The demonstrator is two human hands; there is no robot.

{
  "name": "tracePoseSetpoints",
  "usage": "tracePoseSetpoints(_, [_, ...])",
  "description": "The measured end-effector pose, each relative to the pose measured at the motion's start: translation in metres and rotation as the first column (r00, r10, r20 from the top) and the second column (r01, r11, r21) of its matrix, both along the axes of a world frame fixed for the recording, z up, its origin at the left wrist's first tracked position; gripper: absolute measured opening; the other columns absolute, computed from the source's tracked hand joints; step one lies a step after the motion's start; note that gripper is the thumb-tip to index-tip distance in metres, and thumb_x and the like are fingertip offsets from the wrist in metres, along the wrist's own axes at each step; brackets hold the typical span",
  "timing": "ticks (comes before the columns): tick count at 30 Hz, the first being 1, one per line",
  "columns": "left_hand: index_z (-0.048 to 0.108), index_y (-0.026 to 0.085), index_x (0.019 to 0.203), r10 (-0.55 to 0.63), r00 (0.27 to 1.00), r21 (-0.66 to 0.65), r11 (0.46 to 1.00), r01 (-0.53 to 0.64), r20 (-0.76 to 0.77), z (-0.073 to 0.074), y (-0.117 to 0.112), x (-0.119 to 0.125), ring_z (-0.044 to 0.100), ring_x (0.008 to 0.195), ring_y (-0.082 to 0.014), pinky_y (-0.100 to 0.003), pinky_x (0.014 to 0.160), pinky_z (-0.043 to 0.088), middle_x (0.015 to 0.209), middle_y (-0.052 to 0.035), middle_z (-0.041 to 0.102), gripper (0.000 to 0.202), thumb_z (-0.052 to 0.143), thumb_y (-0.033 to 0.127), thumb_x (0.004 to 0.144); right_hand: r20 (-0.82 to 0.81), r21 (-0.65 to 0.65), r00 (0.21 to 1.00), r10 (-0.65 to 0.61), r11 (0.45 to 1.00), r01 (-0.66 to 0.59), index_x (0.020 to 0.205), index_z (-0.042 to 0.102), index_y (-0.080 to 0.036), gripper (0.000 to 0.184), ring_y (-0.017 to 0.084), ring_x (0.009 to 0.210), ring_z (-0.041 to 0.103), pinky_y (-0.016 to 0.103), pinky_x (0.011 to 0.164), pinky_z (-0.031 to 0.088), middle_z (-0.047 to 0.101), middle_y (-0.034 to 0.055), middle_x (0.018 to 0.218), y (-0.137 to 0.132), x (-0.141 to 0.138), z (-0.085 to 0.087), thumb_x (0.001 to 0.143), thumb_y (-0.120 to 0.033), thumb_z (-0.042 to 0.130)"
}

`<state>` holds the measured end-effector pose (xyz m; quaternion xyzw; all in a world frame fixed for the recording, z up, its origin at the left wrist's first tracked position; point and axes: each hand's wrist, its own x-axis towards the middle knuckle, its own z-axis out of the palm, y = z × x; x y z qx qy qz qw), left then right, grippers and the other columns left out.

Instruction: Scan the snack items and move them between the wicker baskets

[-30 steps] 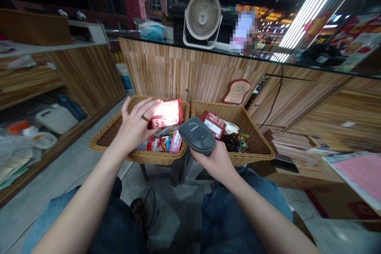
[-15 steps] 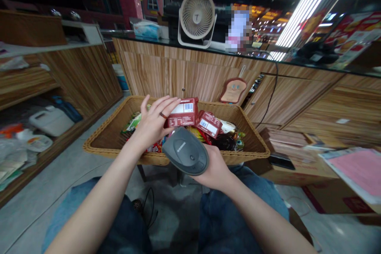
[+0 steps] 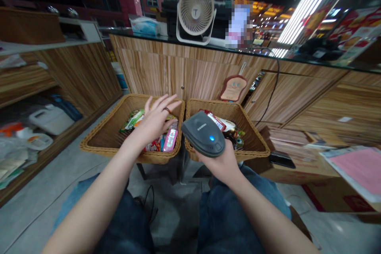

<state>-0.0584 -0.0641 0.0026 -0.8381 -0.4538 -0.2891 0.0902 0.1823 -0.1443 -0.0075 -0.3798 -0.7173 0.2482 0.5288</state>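
The grey barcode scanner (image 3: 203,139) sits in the right hand (image 3: 222,163), with the fingers wrapped tight under its body and a blue light glowing on its top. It hangs just above the near rim of the right basket (image 3: 258,145), nose pointing away from the person.

Over to the left hand (image 3: 154,122): the fingers are spread wide and grip nothing. The palm is down over the left basket (image 3: 99,143), and there's a ring on one finger. Below it lie snack packets, a pink packet (image 3: 170,139) just under the hand's right edge and a green packet (image 3: 131,118) further left. Whether the palm actually touches them is hard to tell from this angle.

The right basket holds a red packet (image 3: 218,120) just behind the scanner. The two wicker baskets stand side by side before a wooden counter (image 3: 166,69) with a white fan (image 3: 195,10) on top.
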Motion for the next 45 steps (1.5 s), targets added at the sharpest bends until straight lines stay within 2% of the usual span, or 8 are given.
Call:
tracePoseSetpoints(6, [0.063, 0.032, 0.143, -0.058, 0.996, -0.195, 0.980, 0.043, -0.071, -0.010, -0.018, -0.023, 0.033, 0.157, -0.0340, -0.068, 0.127, 0.004, 0.162, -0.0065, 0.049, 0.045, 0.051, 0.052, 0.104, 0.004, -0.031, 1.000, -0.007, 0.999, 0.008, 0.092, 0.075, -0.020, 0.015, 0.032, 0.089, 0.080, 0.042, 0.084, 0.065, 0.083, 0.0101, 0.089, 0.005, -0.004, -0.005, 0.081, -0.031, 0.077])
tracePoseSetpoints(11, [0.060, 0.039, 0.147, -0.168, 0.976, -0.361, 0.926, 0.110, -0.136, -0.023, -0.029, -0.025, 0.039, 0.154, -0.0295, -0.063, 0.128, -0.007, 0.155, -0.0010, 0.058, 0.049, 0.035, 0.056, 0.108, 0.021, -0.029, 1.000, -0.006, 1.000, 0.006, 0.085, 0.073, -0.021, 0.010, 0.032, 0.089, 0.080, 0.041, 0.083, 0.065, 0.082, 0.0099, 0.083, 0.006, -0.008, -0.006, 0.080, -0.029, 0.076])
tracePoseSetpoints(19, [0.082, 0.036, 0.114, 0.075, 0.986, -0.238, 0.965, -0.110, -0.151, -0.033, -0.023, -0.056, 0.056, 0.139, -0.0363, -0.068, 0.124, -0.013, 0.134, -0.0053, 0.074, 0.051, 0.041, 0.065, 0.104, 0.039, -0.064, 0.999, -0.034, 0.997, 0.036, 0.079, 0.071, -0.022, 0.015, 0.032, 0.083, 0.079, 0.038, 0.073, 0.064, 0.076, 0.0069, 0.067, 0.005, -0.011, 0.000, 0.081, -0.035, 0.078])
tracePoseSetpoints(21, [0.079, 0.033, 0.121, 0.091, 0.989, -0.220, 0.969, -0.115, -0.115, -0.033, -0.022, -0.057, 0.056, 0.139, -0.0351, -0.067, 0.125, -0.012, 0.137, -0.0077, 0.072, 0.053, 0.041, 0.066, 0.103, 0.038, -0.068, 0.999, -0.036, 0.997, 0.039, 0.078, 0.070, -0.022, 0.015, 0.032, 0.082, 0.078, 0.038, 0.072, 0.064, 0.076, 0.0069, 0.066, 0.005, -0.011, 0.001, 0.081, -0.035, 0.077])
tracePoseSetpoints(24, [0.062, 0.035, 0.146, 0.010, 0.999, -0.231, 0.973, -0.017, -0.032, -0.028, -0.027, -0.050, 0.053, 0.143, -0.0287, -0.062, 0.128, -0.007, 0.150, -0.0077, 0.063, 0.055, 0.038, 0.064, 0.105, 0.036, -0.073, 0.999, -0.034, 0.997, 0.036, 0.077, 0.069, -0.022, 0.015, 0.031, 0.082, 0.078, 0.038, 0.074, 0.064, 0.076, 0.0073, 0.067, 0.005, -0.011, 0.000, 0.081, -0.034, 0.077])
tracePoseSetpoints(29, [0.070, 0.038, 0.134, -0.212, 0.977, -0.381, 0.905, 0.191, -0.015, -0.025, -0.029, -0.042, 0.056, 0.140, -0.0226, -0.054, 0.130, 0.010, 0.148, -0.0035, 0.065, 0.044, 0.040, 0.056, 0.108, 0.029, -0.070, 0.999, -0.031, 0.997, 0.033, 0.082, 0.071, -0.022, 0.014, 0.032, 0.082, 0.079, 0.039, 0.074, 0.065, 0.077, 0.0070, 0.068, 0.005, -0.010, -0.001, 0.081, -0.034, 0.079])
tracePoseSetpoints(38, [0.076, 0.038, 0.116, 0.028, 0.998, -0.408, 0.912, -0.048, -0.056, -0.030, -0.013, -0.073, 0.066, 0.126, -0.0255, -0.062, 0.127, 0.000, 0.121, -0.0003, 0.078, 0.041, 0.050, 0.065, 0.101, 0.019, -0.070, 0.999, -0.039, 0.997, 0.040, 0.077, 0.071, -0.022, 0.014, 0.032, 0.082, 0.079, 0.037, 0.069, 0.064, 0.076, 0.0070, 0.064, 0.006, -0.008, -0.004, 0.080, -0.034, 0.078])
tracePoseSetpoints(45, [0.075, 0.035, 0.127, 0.084, 0.979, -0.327, 0.934, -0.142, -0.184, -0.032, -0.018, -0.069, 0.052, 0.141, -0.0384, -0.071, 0.123, -0.003, 0.142, -0.0084, 0.069, 0.054, 0.059, 0.073, 0.091, 0.036, -0.090, 0.999, -0.039, 0.995, 0.042, 0.073, 0.069, -0.022, 0.015, 0.031, 0.080, 0.079, 0.036, 0.069, 0.064, 0.075, 0.0063, 0.063, 0.005, -0.007, -0.002, 0.081, -0.032, 0.077])
